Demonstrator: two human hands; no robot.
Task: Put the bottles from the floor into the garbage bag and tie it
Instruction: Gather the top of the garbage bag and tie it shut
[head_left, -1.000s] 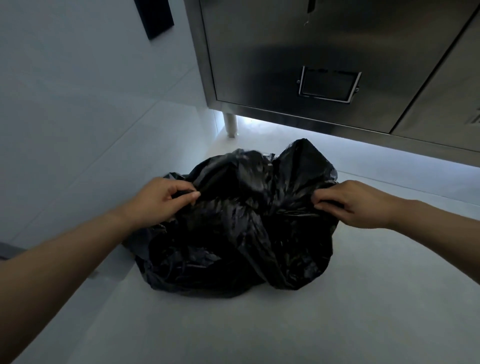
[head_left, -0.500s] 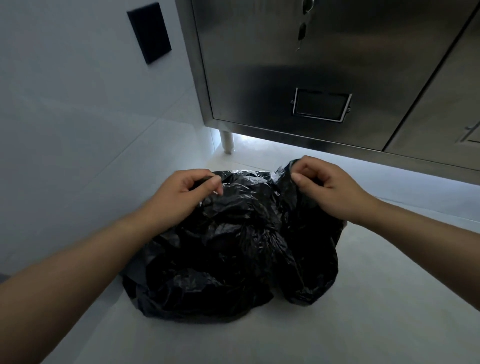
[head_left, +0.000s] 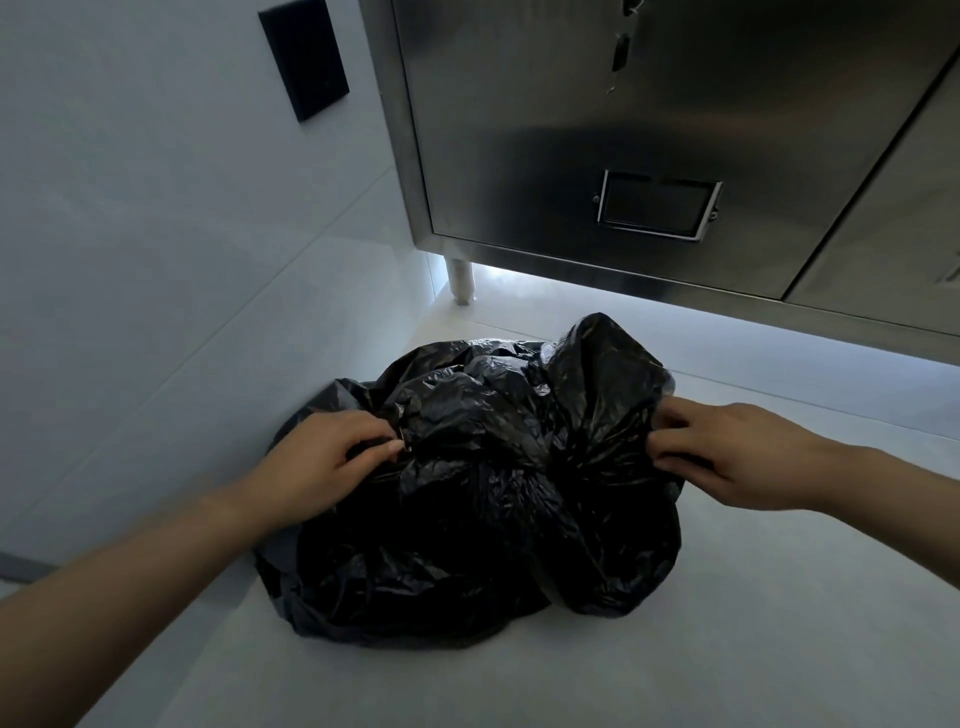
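Note:
A black garbage bag (head_left: 467, 519) lies bulging and crumpled on the pale floor in the middle of the view. My left hand (head_left: 327, 462) pinches the plastic at the bag's left top edge. My right hand (head_left: 727, 452) grips the plastic at the right edge, beside a raised flap of the bag. The two hands are spread wide apart. No bottles are visible; the bag's contents are hidden.
A stainless steel cabinet (head_left: 623, 156) stands just behind the bag on a short leg (head_left: 460, 280), with light under it. A white wall (head_left: 156, 234) with a black plate (head_left: 304, 57) runs along the left. Bare floor (head_left: 675, 675) lies in front and to the right.
Half a second ago both hands were close together at the top of the bag. They have since moved apart and down, pulling the plastic out sideways.

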